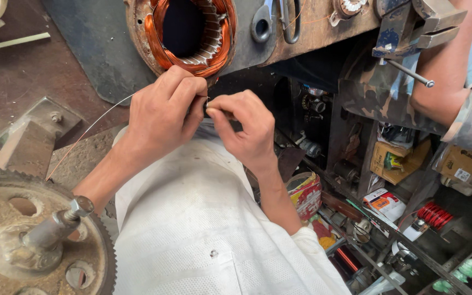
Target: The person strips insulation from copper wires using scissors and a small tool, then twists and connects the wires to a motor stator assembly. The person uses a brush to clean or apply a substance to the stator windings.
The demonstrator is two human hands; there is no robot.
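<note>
Below the round rusty motor shell w/ shiny copper coils (pixel 189 33), left hand (pixel 162 112) & right hand (pixel 241 128) pinch a thin pale wire (pixel 91 130), fingertips touching. Wire runs left, past a big grey toothed wheel (pixel 34 240).

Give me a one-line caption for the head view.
Both hands, left and right, pinch a thin wire below a copper-wound stator, beside a large gear.

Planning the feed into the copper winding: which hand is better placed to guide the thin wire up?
Left, probably. The left hand pinches the thin wire directly below the copper winding; the right hand sits farther right.
</note>
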